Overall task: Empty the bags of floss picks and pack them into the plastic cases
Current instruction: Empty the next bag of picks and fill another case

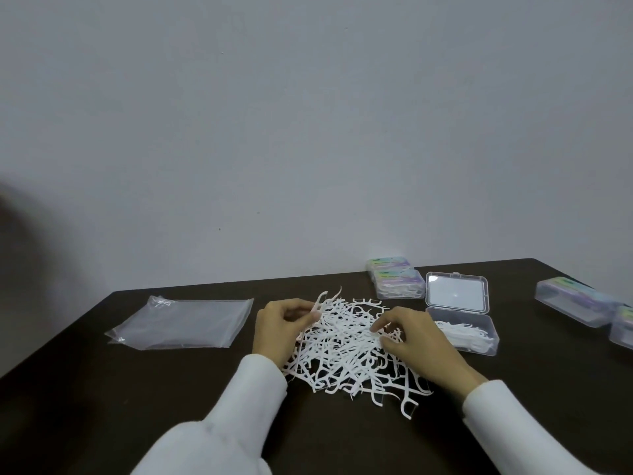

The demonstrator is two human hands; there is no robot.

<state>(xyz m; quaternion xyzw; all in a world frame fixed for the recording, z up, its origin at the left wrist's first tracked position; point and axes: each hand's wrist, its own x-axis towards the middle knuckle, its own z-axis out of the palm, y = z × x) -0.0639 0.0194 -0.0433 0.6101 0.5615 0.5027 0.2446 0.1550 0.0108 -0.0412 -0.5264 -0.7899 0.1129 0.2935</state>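
Many white floss picks lie heaped mid-table. The left hand pinches a few picks at the heap's left edge; the right hand, fingers curled, picks at its top. An open case just right holds some picks; emptied bags lie left.

Dark brown worktop, matte, ran under the grip and out to both sides, its far edge meeting the wall beyond the grip. Wall plain pale grey, a few small dark specks on it. Soft dark shadow lay on wall far left of grip.
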